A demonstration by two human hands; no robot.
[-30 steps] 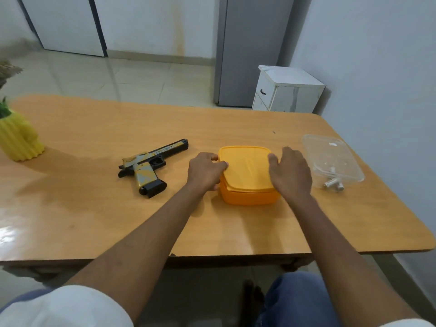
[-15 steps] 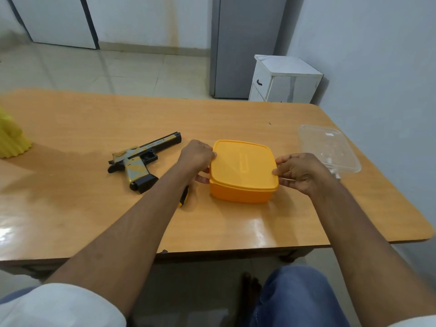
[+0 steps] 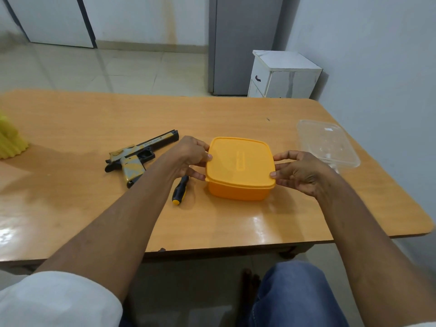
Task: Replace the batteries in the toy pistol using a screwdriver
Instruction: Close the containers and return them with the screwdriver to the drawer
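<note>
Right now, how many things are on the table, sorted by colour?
Orange: 1, the lidded box, held by both hands.
Yellow: 1, the ridged thing at the left edge.
Black and yellow: 2, the toy pistol and the screwdriver.
Clear: 1, the container on the right.
Total: 5.
</note>
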